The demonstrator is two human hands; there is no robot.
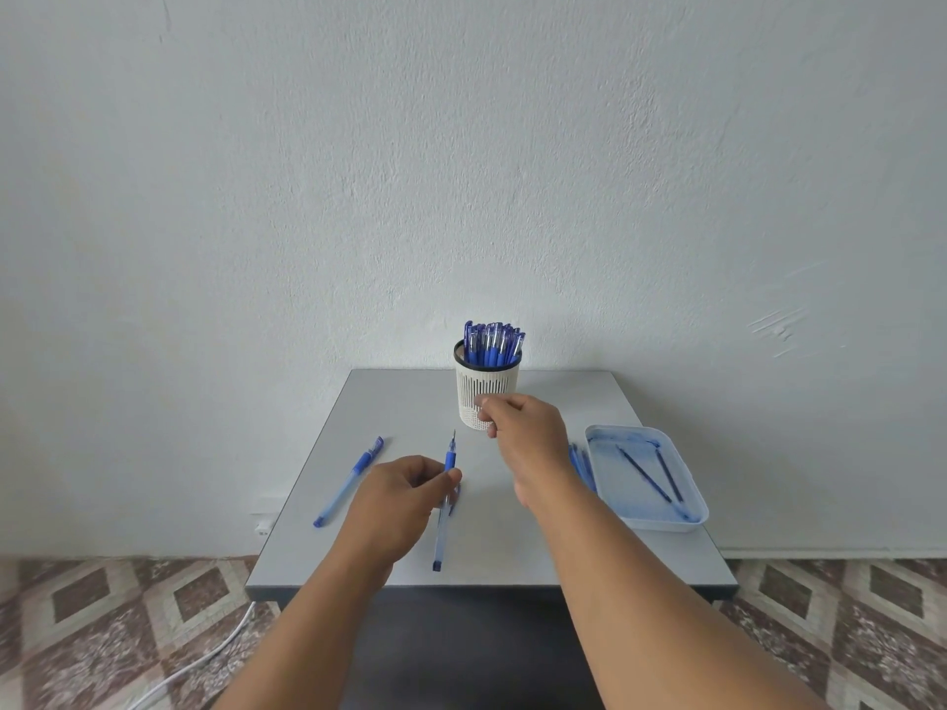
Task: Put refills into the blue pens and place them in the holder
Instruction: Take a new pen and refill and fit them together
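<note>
So the left hand (397,497) has its thumb and fingers curled round an uncapped blue pen (445,504), gripping it about mid-barrel. The pen points away from the person, tip toward the wall, with the butt end near the front edge of the table. Can't really tell if it's lifted a bit or lying flat on the top. There's a small blue bit peeking out just right of the fingers, too hidden to say what it is.

The right hand (522,433) is reached out further, fingers curled in, right in front of the lower part of the holder (487,389). Fingertips look pinched together, but whether there's something tiny between them I honestly can't tell, it's too small to make out.

The holder is a white slotted cup with a dark rim, standing upright near the back of the grey table (589,550), and it's packed with capped blue pens (493,343) sticking up out of it.

Off to the left, well apart from the hand, one capped pen (349,481) lies diagonally on the table. On the right side there's a white tray (689,517), ink-smeared inside, with two refills (653,476) lying in it. A few more blue pens (581,466) sit just beside the tray's left wall, partly hidden by the right wrist.

Behind it all a plain wall, patterned tile floor below, and a white cable (205,658) on the floor at left.
</note>
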